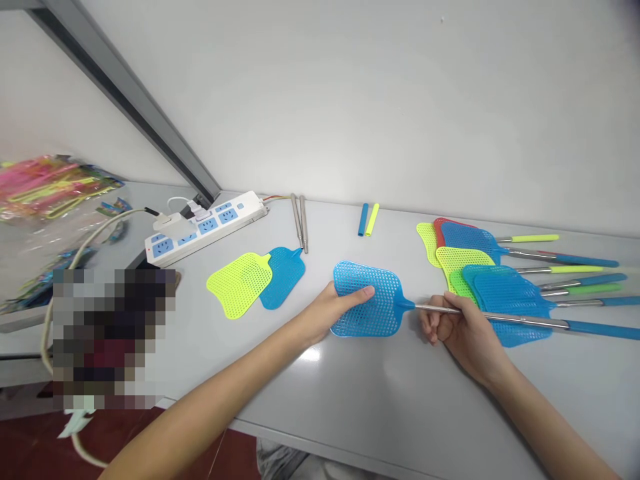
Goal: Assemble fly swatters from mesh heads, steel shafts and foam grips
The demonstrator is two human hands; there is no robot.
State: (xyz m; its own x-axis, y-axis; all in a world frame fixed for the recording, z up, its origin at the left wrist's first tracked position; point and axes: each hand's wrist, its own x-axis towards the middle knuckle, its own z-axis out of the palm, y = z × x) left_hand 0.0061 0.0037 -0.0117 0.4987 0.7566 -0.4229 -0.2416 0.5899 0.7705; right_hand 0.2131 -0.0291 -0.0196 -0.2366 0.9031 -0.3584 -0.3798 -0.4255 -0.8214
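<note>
A blue fly swatter [373,313] with a metal rod and blue grip is held level above the table between both hands. My left hand [333,310] is closed on its mesh head, thumb on top and fingers hidden beneath. The fingers of my right hand [457,327] are curled round the metal rod near the head. Behind and right of that hand lie several swatters, among them a blue one [515,300]. To the left, a loose yellow swatter head [240,283] overlaps a blue swatter head [284,277]. Two metal rods [300,223] lie behind them.
A blue tube [363,220] and a yellow tube [372,220] lie near the wall. At the left stands a white power strip [210,227] with plugs and a cable [90,237]. Bagged colourful items [50,187] are at far left, near a pixelated area.
</note>
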